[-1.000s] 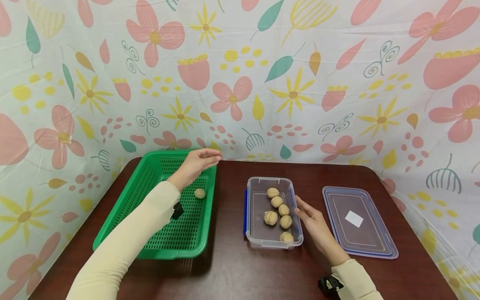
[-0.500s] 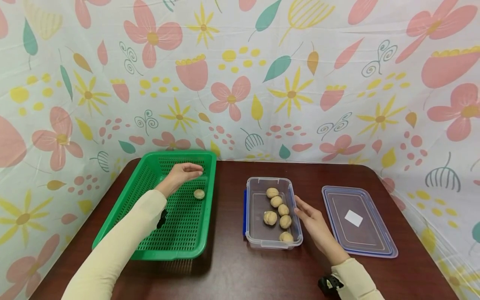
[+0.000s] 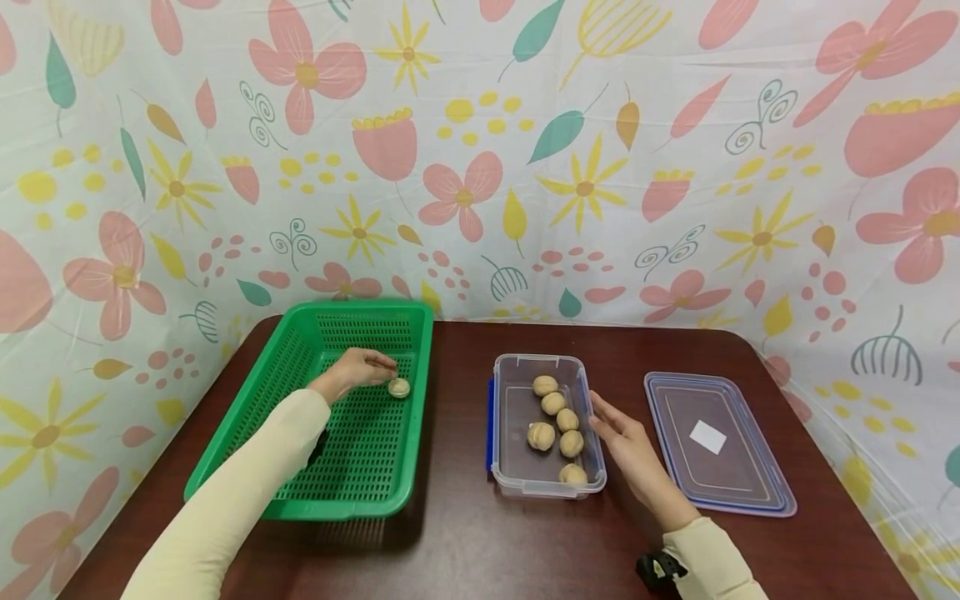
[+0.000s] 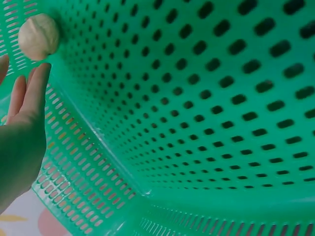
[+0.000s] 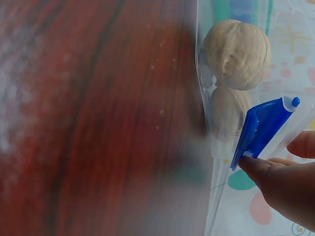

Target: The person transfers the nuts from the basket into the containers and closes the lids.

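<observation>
In the head view, a single walnut (image 3: 399,387) lies in the green basket (image 3: 416,450), towards its right wall. My left hand (image 3: 356,370) is inside the basket just left of the walnut, fingers stretched towards it. The left wrist view puts the fingertips (image 4: 43,73) just short of the walnut (image 4: 38,37), with nothing between them. A clear plastic container (image 3: 517,482) with several walnuts (image 3: 541,435) stands mid-table. Against its right side rests my right hand (image 3: 628,450); in the right wrist view its fingertips (image 5: 248,164) touch a blue clip flap (image 5: 268,125).
To the right of the container lies a clear lid (image 3: 738,471) with a blue seal and a white square label. A second blue flap (image 3: 491,425) hangs on the container's left side. Floral cloth (image 3: 465,275) hangs behind the dark wooden table (image 3: 465,542).
My left hand has moved left from above the basket's right rim, then down into the basket beside the walnut. The right hand stays at the container's side.
</observation>
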Motion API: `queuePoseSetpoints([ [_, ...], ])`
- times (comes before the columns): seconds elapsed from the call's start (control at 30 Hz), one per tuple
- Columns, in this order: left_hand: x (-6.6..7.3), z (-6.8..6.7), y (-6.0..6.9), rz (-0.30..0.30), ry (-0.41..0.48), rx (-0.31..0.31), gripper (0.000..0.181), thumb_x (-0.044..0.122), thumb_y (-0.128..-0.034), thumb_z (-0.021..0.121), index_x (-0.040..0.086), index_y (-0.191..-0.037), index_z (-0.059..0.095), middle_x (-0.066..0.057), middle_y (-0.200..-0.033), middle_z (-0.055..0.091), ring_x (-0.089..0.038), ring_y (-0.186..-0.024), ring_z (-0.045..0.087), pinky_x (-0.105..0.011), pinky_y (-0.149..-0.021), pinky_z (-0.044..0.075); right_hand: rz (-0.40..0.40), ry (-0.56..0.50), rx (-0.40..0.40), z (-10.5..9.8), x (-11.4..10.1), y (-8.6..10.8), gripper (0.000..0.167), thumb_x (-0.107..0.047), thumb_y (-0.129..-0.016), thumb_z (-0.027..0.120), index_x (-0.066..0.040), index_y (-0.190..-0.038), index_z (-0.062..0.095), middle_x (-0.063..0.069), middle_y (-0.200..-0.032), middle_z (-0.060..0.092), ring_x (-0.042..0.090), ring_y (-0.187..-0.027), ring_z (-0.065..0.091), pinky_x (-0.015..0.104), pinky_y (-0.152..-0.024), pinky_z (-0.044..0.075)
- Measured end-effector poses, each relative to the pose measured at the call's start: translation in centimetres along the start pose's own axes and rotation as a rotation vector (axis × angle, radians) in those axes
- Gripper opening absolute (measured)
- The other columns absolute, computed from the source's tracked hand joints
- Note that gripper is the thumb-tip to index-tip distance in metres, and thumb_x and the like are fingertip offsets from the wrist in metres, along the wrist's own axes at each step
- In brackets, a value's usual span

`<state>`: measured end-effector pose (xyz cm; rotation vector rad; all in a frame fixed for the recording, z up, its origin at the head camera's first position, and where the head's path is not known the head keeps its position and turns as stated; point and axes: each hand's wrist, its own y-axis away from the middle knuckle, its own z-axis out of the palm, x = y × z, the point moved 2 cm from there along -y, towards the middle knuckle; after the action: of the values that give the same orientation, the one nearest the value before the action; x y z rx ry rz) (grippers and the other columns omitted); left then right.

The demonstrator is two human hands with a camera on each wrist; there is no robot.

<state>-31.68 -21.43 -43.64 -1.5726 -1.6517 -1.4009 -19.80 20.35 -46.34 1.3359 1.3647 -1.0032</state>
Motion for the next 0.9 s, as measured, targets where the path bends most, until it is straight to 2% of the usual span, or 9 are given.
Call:
queuePoseSetpoints([
  [0.27, -0.46, 0.79, 0.57, 0.029, -0.191, -0.028, 0.040, 0.016, -0.0911, 0.068, 0.000, -0.127, 0.060, -0.018, -0.127, 0.060, -0.035, -0.120, 0.053, -0.049, -0.100, 0.044, 0.004, 0.010, -0.001, -0.06, 0.02, 0.03, 0.051, -0.011, -0.103, 0.045, -0.003, -0.151, 0.029, 0.016, -0.155, 0.027, 0.032, -0.142, 0.024, 0.049, -0.115, 0.020],
  [0.53, -0.59, 0.90, 0.39, 0.062, -0.213, -0.024, 0.037, 0.012, -0.0892, 0.070, 0.000, -0.123, 0.063, -0.016, -0.120, 0.064, -0.034, -0.117, 0.055, -0.049, -0.099, 0.045, 0.006, 0.010, 0.002, -0.09, -0.05, -0.02, 0.051, -0.011, -0.103, 0.045, -0.002, -0.151, 0.029, 0.016, -0.155, 0.026, 0.033, -0.141, 0.025, 0.048, -0.115, 0.021],
  [0.9, -0.36, 0.51, 0.46, 0.078, -0.158, 0.009, 0.035, 0.014, -0.0890, 0.071, 0.001, -0.121, 0.066, -0.015, -0.120, 0.065, -0.035, -0.118, 0.054, -0.050, -0.100, 0.044, -0.007, 0.008, 0.001, -0.03, -0.07, -0.02, 0.051, -0.010, -0.103, 0.045, -0.001, -0.150, 0.029, 0.016, -0.155, 0.026, 0.034, -0.141, 0.024, 0.048, -0.115, 0.020],
])
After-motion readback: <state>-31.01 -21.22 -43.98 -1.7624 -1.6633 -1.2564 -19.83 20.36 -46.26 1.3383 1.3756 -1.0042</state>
